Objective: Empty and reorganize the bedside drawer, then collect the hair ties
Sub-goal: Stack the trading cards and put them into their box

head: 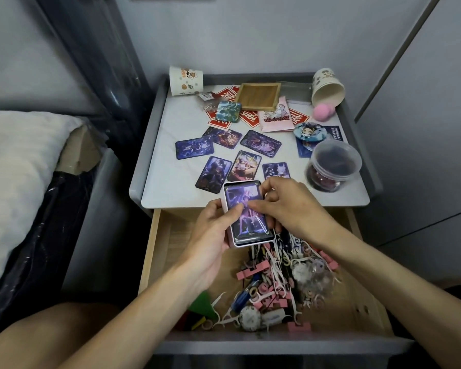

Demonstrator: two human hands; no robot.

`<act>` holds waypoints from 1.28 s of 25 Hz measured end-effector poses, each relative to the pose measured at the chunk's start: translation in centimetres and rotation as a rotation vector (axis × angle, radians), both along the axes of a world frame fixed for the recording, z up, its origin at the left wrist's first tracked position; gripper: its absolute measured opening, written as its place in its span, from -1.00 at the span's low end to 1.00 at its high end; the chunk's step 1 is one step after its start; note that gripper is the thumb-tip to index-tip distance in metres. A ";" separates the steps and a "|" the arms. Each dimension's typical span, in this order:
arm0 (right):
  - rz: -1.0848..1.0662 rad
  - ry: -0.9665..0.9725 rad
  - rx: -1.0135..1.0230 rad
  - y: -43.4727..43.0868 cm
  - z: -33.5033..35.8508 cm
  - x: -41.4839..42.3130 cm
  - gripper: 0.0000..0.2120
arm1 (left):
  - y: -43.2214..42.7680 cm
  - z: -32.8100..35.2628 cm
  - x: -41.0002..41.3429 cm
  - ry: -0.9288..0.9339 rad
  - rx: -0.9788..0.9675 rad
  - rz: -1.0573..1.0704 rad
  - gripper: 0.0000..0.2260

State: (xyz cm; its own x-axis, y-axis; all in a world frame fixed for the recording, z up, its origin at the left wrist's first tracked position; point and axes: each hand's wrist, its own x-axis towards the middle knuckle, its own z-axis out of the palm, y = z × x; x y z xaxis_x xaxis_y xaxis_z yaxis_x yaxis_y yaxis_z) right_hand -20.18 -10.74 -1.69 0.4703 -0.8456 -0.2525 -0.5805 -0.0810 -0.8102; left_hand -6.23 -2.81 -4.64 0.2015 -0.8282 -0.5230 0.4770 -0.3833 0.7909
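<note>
counts on the table top and in the drawer

two paper cups: left paper cup (pixel 186 80) far left, right paper cup (pixel 328 85) far right. one wooden tray (pixel 258 95). one square tile (pixel 228 111). one pink packet (pixel 276 119). one round badge (pixel 306 130). one blue leaflet (pixel 336 133). one clear lidded tub (pixel 333 166). six loose cards (pixel 260 143) lie face up on the table top (pixel 168 185); one more, the top card (pixel 246 222), sits in the one card box (pixel 253 243). red paper squares (pixel 246 119): several, overlapped too much to count. pink sponge (pixel 320 111): one or two, cannot tell. one drawer (pixel 176 235); its pink clips (pixel 246 272) and white floss picks (pixel 225 315) are too tangled to count.
</note>
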 end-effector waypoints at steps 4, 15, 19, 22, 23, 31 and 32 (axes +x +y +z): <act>-0.016 -0.008 0.002 0.1 -0.2 0.0 -0.80 | 0.0 -0.1 0.1 0.000 0.014 0.003 -0.74; -0.091 0.113 -0.230 1.0 -0.7 0.3 -0.79 | 0.1 0.2 -0.2 -0.044 0.035 0.027 -0.78; -0.048 0.286 -0.582 -1.0 -1.7 -0.6 -0.77 | -1.0 0.7 1.7 -0.044 0.055 0.227 -0.78; 0.180 0.530 -0.499 -2.5 -4.0 -1.2 -0.37 | -1.6 1.5 3.3 -0.033 0.003 0.343 -0.71; 0.245 0.553 -0.453 -2.7 -4.7 -1.1 -0.33 | -1.6 1.8 3.6 -0.031 -0.011 0.357 -0.71; 0.292 0.640 -0.691 -0.5 -6.2 -0.7 -0.33 | -1.2 2.4 4.3 -0.012 -0.008 0.357 -0.70; 0.291 0.637 -0.752 -0.1 -6.4 -1.0 -0.36 | -1.2 2.4 4.5 -0.008 -0.011 0.358 -0.70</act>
